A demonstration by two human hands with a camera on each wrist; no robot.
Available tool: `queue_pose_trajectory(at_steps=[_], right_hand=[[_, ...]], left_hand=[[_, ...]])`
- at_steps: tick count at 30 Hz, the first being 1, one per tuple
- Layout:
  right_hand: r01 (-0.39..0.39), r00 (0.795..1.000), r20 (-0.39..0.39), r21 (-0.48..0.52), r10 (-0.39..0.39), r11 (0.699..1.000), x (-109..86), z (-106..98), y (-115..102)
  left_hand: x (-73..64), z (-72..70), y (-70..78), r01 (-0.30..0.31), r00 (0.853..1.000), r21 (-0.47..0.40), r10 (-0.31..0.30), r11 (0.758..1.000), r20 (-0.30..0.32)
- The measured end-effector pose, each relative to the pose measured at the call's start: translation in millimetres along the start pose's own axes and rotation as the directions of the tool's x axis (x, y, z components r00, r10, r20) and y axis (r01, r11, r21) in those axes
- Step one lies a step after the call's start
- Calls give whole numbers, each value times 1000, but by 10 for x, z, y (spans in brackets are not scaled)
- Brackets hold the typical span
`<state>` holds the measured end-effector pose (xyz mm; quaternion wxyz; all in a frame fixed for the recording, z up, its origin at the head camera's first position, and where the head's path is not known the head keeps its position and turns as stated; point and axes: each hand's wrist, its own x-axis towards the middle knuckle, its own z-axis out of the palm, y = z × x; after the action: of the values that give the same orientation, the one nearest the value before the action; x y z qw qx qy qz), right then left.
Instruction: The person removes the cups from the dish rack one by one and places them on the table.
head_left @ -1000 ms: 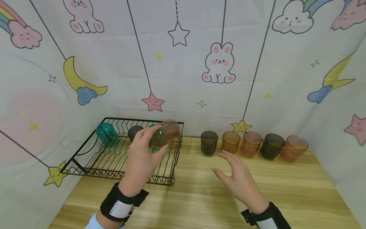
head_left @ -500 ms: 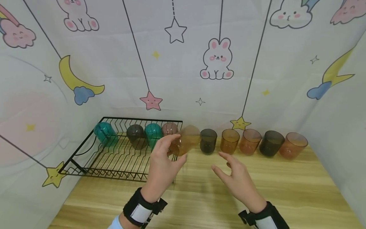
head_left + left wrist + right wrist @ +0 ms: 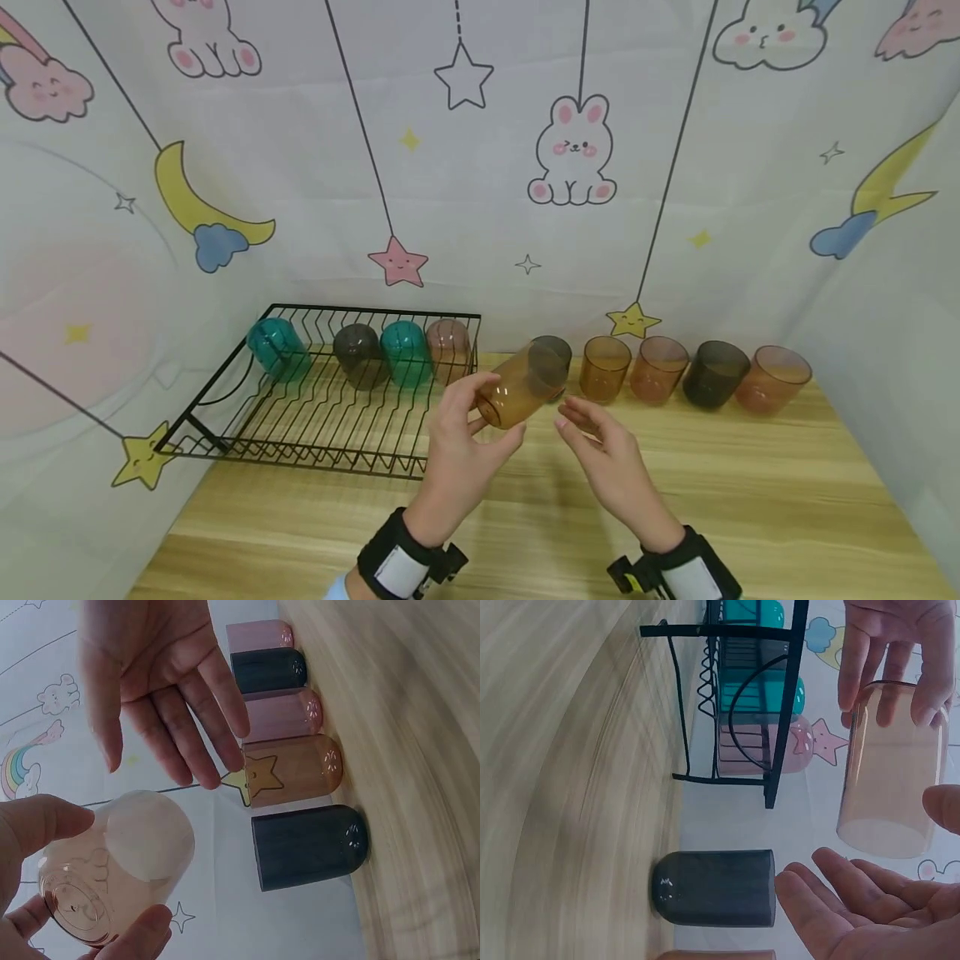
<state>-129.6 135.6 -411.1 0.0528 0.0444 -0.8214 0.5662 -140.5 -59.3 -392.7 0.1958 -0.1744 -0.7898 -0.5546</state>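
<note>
My left hand point(image 3: 467, 450) holds a clear amber cup point(image 3: 517, 390) by its base end, in the air over the table. The cup is tilted, its mouth up and to the right, overlapping a dark grey cup behind. In the left wrist view, thumb and fingers grip around the base of the amber cup point(image 3: 112, 862). My right hand point(image 3: 618, 471) is held just right of the cup, fingers loosely extended. From the right wrist, the right hand point(image 3: 877, 907) lies palm up beside the cup's mouth, its thumb overlapping the cup's side.
At the left stands a black wire rack point(image 3: 300, 454) with upside-down cups: teal point(image 3: 277, 350), grey point(image 3: 358, 358), another teal and a pinkish one point(image 3: 448, 350). Along the back wall, several upright cups stand in a row, including an amber cup point(image 3: 604, 371) and a dark cup point(image 3: 715, 377).
My left hand has carried the amber cup rightward from the rack, tilting its mouth up toward the right hand. The right hand has stayed nearly in place, its thumb and fingers now closer together.
</note>
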Motion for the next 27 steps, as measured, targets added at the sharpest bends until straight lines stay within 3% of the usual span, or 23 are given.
queue_pose_trajectory(at_steps=[5,14,27], right_hand=[[-16,1000,12,38,16,999,23,6,-12],[-37,999,17,270,34,962,52,29,20],[-49,999,20,316,45,947,63,19,22]], left_hand=[[-45,52,5,-15,1000,-41,15,999,11],[-97,113,13,13,998,-98,-7,995,57],[-137,127,-14,20,996,-62,-15,998,84]])
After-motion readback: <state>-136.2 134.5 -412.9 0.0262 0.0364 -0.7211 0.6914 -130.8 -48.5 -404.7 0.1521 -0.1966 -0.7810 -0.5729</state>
